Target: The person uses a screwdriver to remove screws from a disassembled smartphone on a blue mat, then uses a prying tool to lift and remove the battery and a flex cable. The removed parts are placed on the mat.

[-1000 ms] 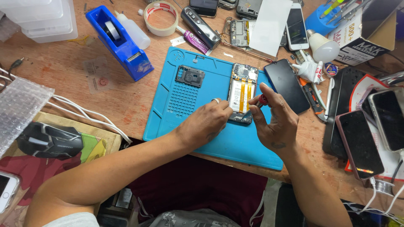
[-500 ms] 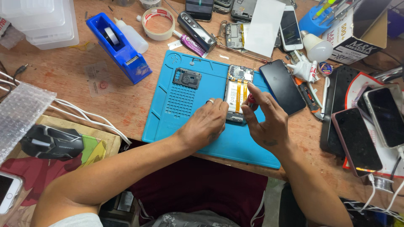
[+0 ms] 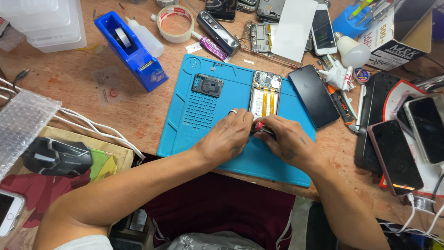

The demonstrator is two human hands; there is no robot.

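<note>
Cluttered wooden bench (image 3: pixel 138 111), blue mat (image 3: pixel 203 134) laid at its near edge. Opened phone (image 3: pixel 264 95) is kept flat mid-mat, pinned at its lower end by closed left hand (image 3: pixel 229 136). Red-tipped tool (image 3: pixel 260 126) is pinched in right hand (image 3: pixel 289 141), presumably for control. Removed black cover (image 3: pixel 207 85) is parked mat-left.

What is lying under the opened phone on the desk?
The opened phone lies on a blue work mat. Its lower end is covered by the left hand and right hand, so that part cannot be seen.
</note>
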